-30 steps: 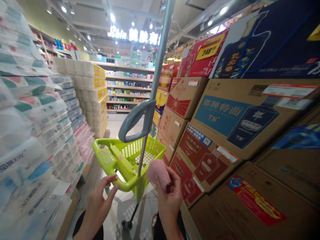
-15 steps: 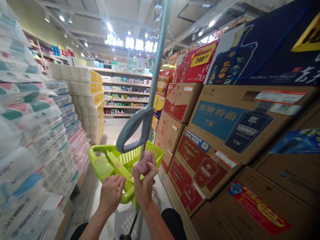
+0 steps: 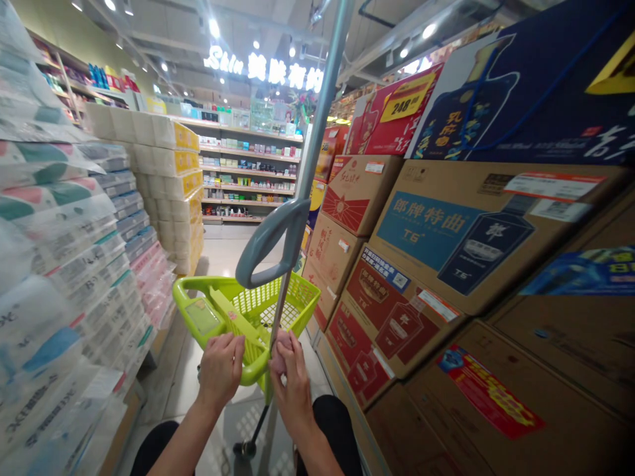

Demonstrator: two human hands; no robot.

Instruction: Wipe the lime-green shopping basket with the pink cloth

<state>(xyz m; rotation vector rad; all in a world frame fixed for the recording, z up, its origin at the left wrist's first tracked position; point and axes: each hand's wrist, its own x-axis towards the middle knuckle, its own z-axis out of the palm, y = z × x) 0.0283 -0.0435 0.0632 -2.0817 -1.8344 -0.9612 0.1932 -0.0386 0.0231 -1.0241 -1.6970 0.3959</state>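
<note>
A pinkish cloth [image 3: 282, 346] is bunched against the lower part of a metal pole [image 3: 280, 311], pressed there by the curled fingers of my right hand [image 3: 294, 373]. Higher on the pole sits a grey loop handle [image 3: 270, 244]. My left hand [image 3: 221, 367] is closed over the near rim of a lime-green shopping basket cart [image 3: 254, 373]; its fingers hide that part of the rim. Inside the cart's mesh basket, a green bar [image 3: 238, 317] crosses beside the pole. Below the cart, a dark caster wheel [image 3: 245, 449] shows near the floor.
Stacked liquor cartons [image 3: 426, 231] form a wall close on my right. On the left stand plastic-wrapped tissue packs [image 3: 64, 231] and a pile of paper rolls [image 3: 163, 178]. Tiled floor [image 3: 228, 248] runs ahead to shelves of small goods [image 3: 248, 158]. My dark-clad knees flank the cart.
My right hand has slid down the pole with the cloth, baring more metal beneath the grey handle. My left hand stays by the rim. The view has tilted slightly.
</note>
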